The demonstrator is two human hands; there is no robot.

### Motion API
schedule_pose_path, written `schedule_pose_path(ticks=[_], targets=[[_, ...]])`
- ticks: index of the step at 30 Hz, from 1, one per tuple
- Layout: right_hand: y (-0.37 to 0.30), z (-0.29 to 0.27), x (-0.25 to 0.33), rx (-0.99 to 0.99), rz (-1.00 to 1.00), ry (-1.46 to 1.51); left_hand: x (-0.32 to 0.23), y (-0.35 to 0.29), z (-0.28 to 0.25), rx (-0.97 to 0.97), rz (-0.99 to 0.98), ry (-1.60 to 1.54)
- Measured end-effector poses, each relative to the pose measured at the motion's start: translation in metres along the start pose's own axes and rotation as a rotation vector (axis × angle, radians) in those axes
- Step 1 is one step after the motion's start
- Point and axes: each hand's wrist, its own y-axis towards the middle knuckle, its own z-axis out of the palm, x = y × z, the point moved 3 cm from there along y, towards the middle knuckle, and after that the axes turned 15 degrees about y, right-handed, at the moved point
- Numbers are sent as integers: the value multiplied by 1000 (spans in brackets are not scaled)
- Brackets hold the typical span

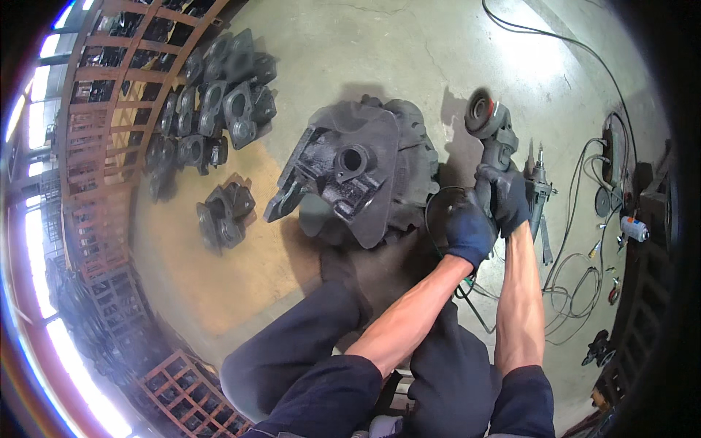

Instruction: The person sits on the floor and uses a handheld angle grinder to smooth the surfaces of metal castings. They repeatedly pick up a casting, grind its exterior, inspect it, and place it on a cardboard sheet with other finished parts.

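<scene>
An angle grinder (499,150) is tilted up in front of me on the right, its round disc with a red rim (482,111) away from the casting. My right hand (509,196), in a dark glove, wraps round the grinder's body behind the head. Lower down, my gloved left hand (469,230) closes round its rear end. Left of the grinder, a dark cast metal part (349,162) with a round bore and a broad flange rests on a larger rounded black piece (415,153). Neither hand touches the casting.
Several black castings (212,109) stand grouped on the floor at left, with another pair (225,215) nearer. A brown metal lattice crate (102,139) edges the left side. At right lie a slim straight grinder (539,191), tangled cables (577,292), a power strip (612,153) and a spray can (634,228).
</scene>
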Motion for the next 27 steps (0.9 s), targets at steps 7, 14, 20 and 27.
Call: schedule_pose_path(ticks=[7, 14, 20, 27], targets=[[24, 9, -51, 26, 167, 100, 27, 41, 39, -45, -7, -68], [20, 1, -21, -225, 514, -140, 20, 59, 42, -34, 30, 37], [-59, -48, -14, -623, -99, -646, 30, 63, 28, -70, -59, 116], [-76, -127, -100, -624, 273, -603, 25, 55, 62, 38, -60, -142]])
